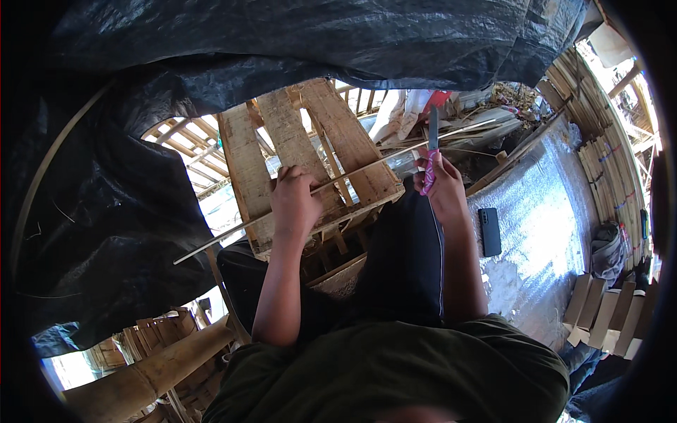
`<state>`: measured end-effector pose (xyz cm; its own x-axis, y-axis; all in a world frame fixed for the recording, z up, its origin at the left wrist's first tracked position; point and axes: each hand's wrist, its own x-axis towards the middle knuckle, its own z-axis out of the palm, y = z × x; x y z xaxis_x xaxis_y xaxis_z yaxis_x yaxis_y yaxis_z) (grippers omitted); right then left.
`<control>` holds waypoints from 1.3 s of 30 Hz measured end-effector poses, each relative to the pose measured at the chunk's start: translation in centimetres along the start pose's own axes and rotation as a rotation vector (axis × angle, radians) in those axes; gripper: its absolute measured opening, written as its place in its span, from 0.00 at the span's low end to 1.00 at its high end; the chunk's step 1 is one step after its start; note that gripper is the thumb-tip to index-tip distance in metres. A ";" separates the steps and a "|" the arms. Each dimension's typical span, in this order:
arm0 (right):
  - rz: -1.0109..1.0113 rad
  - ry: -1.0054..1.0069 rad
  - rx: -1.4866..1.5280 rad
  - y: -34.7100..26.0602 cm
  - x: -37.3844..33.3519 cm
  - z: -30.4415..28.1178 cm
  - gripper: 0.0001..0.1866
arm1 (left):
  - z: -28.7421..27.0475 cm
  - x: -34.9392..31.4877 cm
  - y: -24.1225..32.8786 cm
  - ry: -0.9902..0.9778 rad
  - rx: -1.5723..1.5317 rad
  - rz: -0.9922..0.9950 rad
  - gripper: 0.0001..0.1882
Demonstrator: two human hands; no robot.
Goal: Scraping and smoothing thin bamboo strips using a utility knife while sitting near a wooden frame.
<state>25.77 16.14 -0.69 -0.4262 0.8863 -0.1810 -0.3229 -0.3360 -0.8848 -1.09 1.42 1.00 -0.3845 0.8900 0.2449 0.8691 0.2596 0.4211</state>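
Observation:
My left hand (295, 201) is closed around a long thin pale strip, which looks like bamboo (233, 231). The strip slants from the lower left up to the far right, across a slatted wooden crate (293, 134) in front of my knees. A knife (431, 158) with a pink patterned handle is gripped in my right hand (444, 189), its blade pointing up and away from me. The blade stands close to the strip's right part; whether they touch I cannot tell. My left hand is over the crate's slats, while my right hand is beyond its right edge.
Black plastic sheeting (134, 211) hangs at the left and far side. To the right, a phone (489, 232) lies on a shiny silvery sheet (543, 204). Bundled strips (606, 169) lean at the far right. A thick bamboo pole (141, 377) crosses the lower left.

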 end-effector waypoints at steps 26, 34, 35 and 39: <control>-0.363 0.085 -1.048 0.4 1.8 6.7 0.21 | 0.8 -1.2 2.8 -0.107 0.042 0.155 0.09; -0.544 -0.018 -0.999 -2.8 -0.1 7.2 0.07 | -2.6 -4.4 1.0 0.118 0.011 0.009 0.04; -0.475 -0.010 -0.950 -3.1 -0.3 6.8 0.08 | -3.3 -4.8 0.5 0.115 0.012 -0.003 0.04; -0.248 -0.065 -0.632 -2.3 -1.0 3.9 0.09 | -5.5 -5.1 -1.9 0.257 -0.084 -0.062 0.04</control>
<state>23.67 14.80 3.22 -0.4596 0.8855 0.0684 0.1299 0.1432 -0.9811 -2.46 -5.68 3.72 -0.5121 0.7463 0.4253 0.8166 0.2694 0.5105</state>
